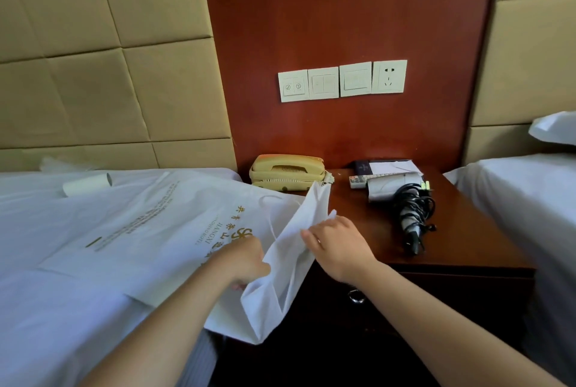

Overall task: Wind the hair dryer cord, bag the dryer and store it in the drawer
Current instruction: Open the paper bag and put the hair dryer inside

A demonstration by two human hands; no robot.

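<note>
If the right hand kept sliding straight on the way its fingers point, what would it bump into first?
The right hand points up and left, with its fingers already on the edge of the white bag. Going on, it would likely push into that cloth first, then reach the beige telephone behind it, though depth is hard to judge.

a dark wooden nightstand point(461, 249) carries a cream telephone point(286, 172), a grey hair dryer point(391, 188) with black cord point(414, 210) wound on its handle, a remote point(358, 182) and papers point(396, 165). the left bed point(62, 293) bears a white bag point(174, 230) and a white roll point(87, 185).
</note>
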